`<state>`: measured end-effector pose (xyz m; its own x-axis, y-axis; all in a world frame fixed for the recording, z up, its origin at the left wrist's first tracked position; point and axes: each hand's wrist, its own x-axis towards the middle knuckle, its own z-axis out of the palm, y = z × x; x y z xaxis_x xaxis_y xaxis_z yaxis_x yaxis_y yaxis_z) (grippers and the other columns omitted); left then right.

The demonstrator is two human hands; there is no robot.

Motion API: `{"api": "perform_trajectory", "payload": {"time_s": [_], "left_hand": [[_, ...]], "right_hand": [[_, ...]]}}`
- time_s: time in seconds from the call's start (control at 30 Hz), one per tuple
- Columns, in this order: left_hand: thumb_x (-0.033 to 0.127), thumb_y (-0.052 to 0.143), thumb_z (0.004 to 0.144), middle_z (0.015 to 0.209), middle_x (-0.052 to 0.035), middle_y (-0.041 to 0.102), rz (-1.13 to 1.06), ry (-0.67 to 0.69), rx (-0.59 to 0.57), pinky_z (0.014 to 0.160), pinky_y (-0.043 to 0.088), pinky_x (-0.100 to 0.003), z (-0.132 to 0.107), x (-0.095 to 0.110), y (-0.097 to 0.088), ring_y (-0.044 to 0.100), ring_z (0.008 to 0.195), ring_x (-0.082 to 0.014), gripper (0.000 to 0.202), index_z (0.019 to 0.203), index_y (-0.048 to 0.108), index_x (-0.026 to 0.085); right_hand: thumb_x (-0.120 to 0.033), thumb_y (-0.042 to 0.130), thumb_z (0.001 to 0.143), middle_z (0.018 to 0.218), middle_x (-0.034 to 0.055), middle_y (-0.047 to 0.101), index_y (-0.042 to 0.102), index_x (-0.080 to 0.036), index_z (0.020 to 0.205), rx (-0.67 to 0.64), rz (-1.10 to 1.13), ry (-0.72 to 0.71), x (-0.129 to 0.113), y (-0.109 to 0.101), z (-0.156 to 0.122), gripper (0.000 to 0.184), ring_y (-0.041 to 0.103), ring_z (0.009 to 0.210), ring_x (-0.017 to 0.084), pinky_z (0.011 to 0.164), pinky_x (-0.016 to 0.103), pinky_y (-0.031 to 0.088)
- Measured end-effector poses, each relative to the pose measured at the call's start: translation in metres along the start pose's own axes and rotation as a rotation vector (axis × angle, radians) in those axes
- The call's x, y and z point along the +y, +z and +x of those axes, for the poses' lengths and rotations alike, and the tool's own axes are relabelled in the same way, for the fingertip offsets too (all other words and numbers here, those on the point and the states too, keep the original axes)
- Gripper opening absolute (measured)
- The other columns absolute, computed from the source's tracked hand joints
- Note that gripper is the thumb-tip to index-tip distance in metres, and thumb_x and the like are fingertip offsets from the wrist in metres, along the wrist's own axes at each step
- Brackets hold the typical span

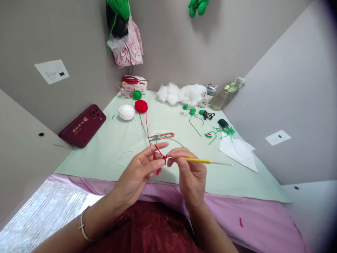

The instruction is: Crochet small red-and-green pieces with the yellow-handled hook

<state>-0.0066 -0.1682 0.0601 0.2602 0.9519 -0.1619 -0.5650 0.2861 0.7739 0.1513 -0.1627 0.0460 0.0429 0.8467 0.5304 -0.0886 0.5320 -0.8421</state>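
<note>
My left hand point(143, 168) pinches a small piece of red crochet point(164, 157) between thumb and fingers, with red yarn looped over its raised index finger. My right hand point(190, 172) grips a crochet hook point(197, 160) by its yellow handle, and the hook's metal tip meets the red stitches. From the fingers a red strand runs back to a red yarn ball point(141, 106). Just beyond my hands lie orange-handled thread snips point(162, 136). A white yarn ball point(126, 112) rests beside the red one, its loose tail curving toward my left hand.
White stuffing point(181, 94) sits at the back, near a pen cup point(207, 97) and a bottle point(226, 95). Green crochet pieces point(193, 111) and white paper point(238, 151) lie to the right. A maroon phone point(83, 126) leans on the left wall.
</note>
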Motion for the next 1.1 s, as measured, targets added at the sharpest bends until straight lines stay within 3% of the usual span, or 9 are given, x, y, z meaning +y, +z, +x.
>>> {"api": "perform_trajectory", "payload": {"time_s": [0.17, 0.27, 0.33, 0.4, 0.6, 0.77, 1.1], "left_hand": [[0.029, 0.086, 0.085, 0.084, 0.0001, 0.066, 0.16, 0.097, -0.011, 0.07, 0.042, -0.023, 0.001, -0.004, 0.0, 0.05, 0.075, -0.0119, 0.029, 0.114, 0.085, 0.029], [0.032, 0.089, 0.082, 0.079, 0.0014, 0.065, 0.147, 0.108, 0.037, 0.069, 0.041, -0.024, 0.003, -0.004, 0.001, 0.047, 0.069, -0.0105, 0.032, 0.114, 0.085, 0.028], [0.034, 0.092, 0.079, 0.074, 0.0024, 0.061, 0.094, 0.061, 0.051, 0.064, 0.038, -0.022, 0.004, -0.005, 0.001, 0.044, 0.065, -0.0091, 0.039, 0.117, 0.084, 0.026], [0.035, 0.093, 0.078, 0.072, 0.0027, 0.057, 0.027, -0.011, 0.033, 0.06, 0.033, -0.02, 0.005, -0.006, 0.001, 0.039, 0.062, -0.007, 0.044, 0.12, 0.083, 0.024], [0.028, 0.092, 0.08, 0.067, 0.0047, 0.049, -0.051, -0.038, 0.019, 0.055, 0.027, -0.015, 0.006, -0.002, -0.004, 0.031, 0.057, -0.0032, 0.034, 0.112, 0.086, 0.021], [0.028, 0.091, 0.08, 0.069, 0.0033, 0.052, -0.034, -0.02, 0.041, 0.055, 0.028, -0.015, 0.006, -0.001, -0.006, 0.033, 0.059, -0.004, 0.031, 0.109, 0.087, 0.021], [0.029, 0.092, 0.077, 0.068, 0.0025, 0.055, -0.002, 0.003, 0.069, 0.057, 0.032, -0.017, 0.006, 0.0, -0.004, 0.037, 0.06, -0.0053, 0.024, 0.099, 0.088, 0.022]], "right_hand": [[-0.017, 0.06, 0.103, 0.095, 0.004, 0.079, 0.079, -0.028, 0.106, -0.037, -0.186, -0.124, -0.002, 0.001, -0.001, 0.022, 0.073, 0.087, 0.019, 0.073, 0.033, 0.06], [-0.009, 0.062, 0.1, 0.103, 0.0053, 0.079, 0.077, -0.029, 0.119, -0.061, -0.383, -0.308, 0.003, 0.001, -0.008, 0.031, 0.074, 0.091, 0.019, 0.075, 0.033, 0.062], [-0.006, 0.065, 0.097, 0.112, 0.0088, 0.078, 0.075, -0.027, 0.129, -0.046, -0.555, -0.472, 0.008, 0.001, -0.012, 0.04, 0.075, 0.097, 0.02, 0.078, 0.033, 0.063], [-0.006, 0.066, 0.096, 0.116, 0.0104, 0.077, 0.074, -0.027, 0.132, -0.025, -0.626, -0.536, 0.009, 0.0, -0.014, 0.042, 0.075, 0.098, 0.021, 0.079, 0.033, 0.063], [-0.013, 0.06, 0.101, 0.083, 0.0023, 0.074, 0.079, -0.026, 0.107, 0.061, -0.283, -0.185, -0.002, -0.005, -0.006, 0.023, 0.07, 0.076, 0.018, 0.07, 0.034, 0.06], [-0.022, 0.064, 0.101, 0.089, 0.0015, 0.074, 0.081, -0.026, 0.096, 0.118, 0.054, 0.069, -0.001, -0.004, -0.003, 0.019, 0.067, 0.066, 0.012, 0.065, 0.028, 0.057], [-0.028, 0.076, 0.093, 0.086, 0.0025, 0.075, 0.084, -0.023, 0.084, 0.197, 0.253, 0.212, -0.005, -0.002, 0.002, 0.013, 0.066, 0.058, 0.009, 0.057, 0.024, 0.055]]}}
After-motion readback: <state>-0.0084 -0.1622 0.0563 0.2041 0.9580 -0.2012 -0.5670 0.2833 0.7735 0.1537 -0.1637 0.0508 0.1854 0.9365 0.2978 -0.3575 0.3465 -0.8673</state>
